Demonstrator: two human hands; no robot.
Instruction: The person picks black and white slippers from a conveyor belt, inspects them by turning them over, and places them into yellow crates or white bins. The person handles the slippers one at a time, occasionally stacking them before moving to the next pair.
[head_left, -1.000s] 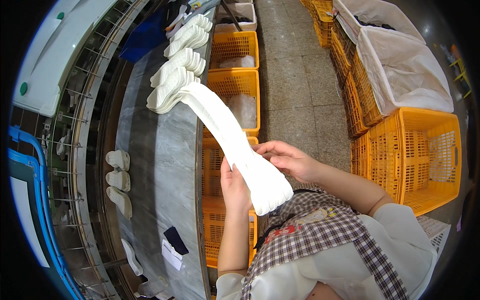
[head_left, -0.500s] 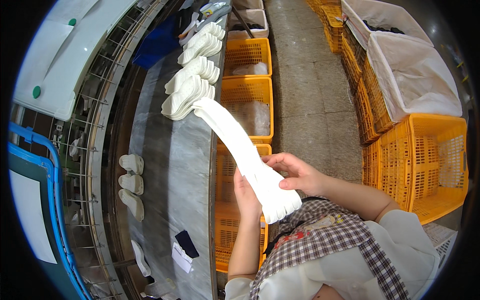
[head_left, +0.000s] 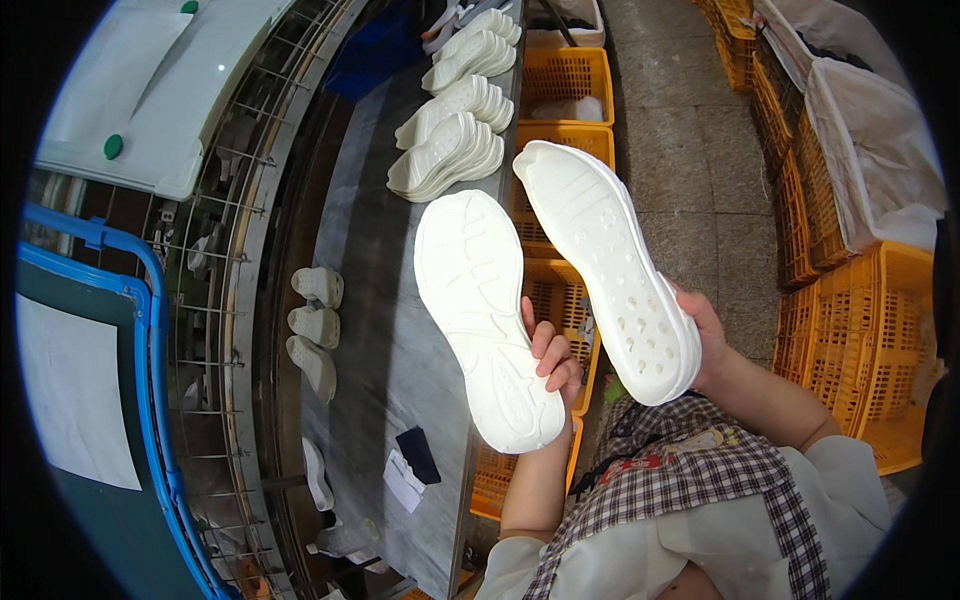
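My left hand (head_left: 552, 358) grips a white shoe sole (head_left: 480, 310) by its narrower end, its grooved tread face turned up to me. In my right hand (head_left: 703, 335) is another white shoe sole (head_left: 610, 270), held at its heel edge, with its dimpled inner side showing; its edge looks layered, so it may be more than one. The two soles are apart and tilted, raised beside the table's edge. Beyond them, stacks of white soles (head_left: 450, 155) lie in a row along the grey table (head_left: 390, 340).
Three pale soles (head_left: 315, 327) stand at the table's left side. A dark and a white piece of cloth (head_left: 405, 480) lie near the front. Orange crates (head_left: 565, 85) sit under the table's right edge; more orange crates (head_left: 850, 340) and white-lined bins (head_left: 870, 150) line the right.
The soles, held together edge-on in both hands before, are now parted, one in each hand, with their broad faces turned toward me. The view has shifted, so the table appears further right.
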